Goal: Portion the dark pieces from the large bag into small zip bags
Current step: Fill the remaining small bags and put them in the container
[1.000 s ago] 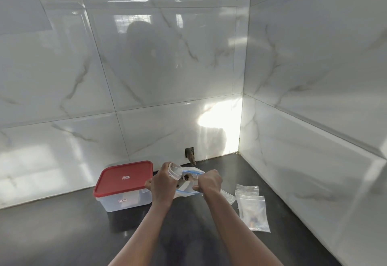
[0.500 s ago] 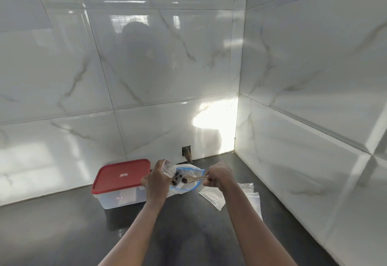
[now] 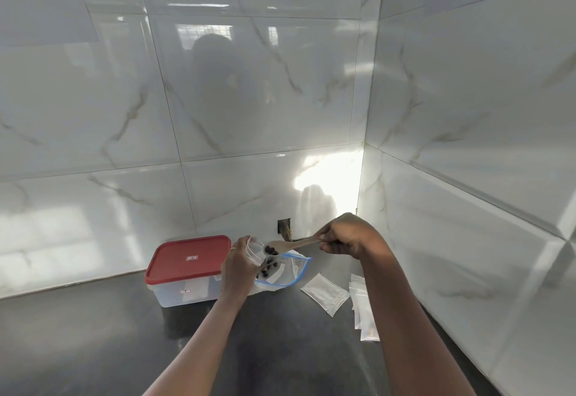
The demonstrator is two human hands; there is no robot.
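Your left hand (image 3: 237,271) grips a small zip bag (image 3: 253,247), fingers curled round it, just above the large bag (image 3: 288,275) lying open on the dark desk (image 3: 93,333). Your right hand (image 3: 346,236) pinches the handle of a wooden spoon (image 3: 291,243); its bowl meets the small bag's mouth, with dark pieces (image 3: 270,250) there. More pieces show lower down; which bag holds them is unclear. A red-lidded box (image 3: 188,260) sits just left. Spare small bags (image 3: 325,292) lie to the right.
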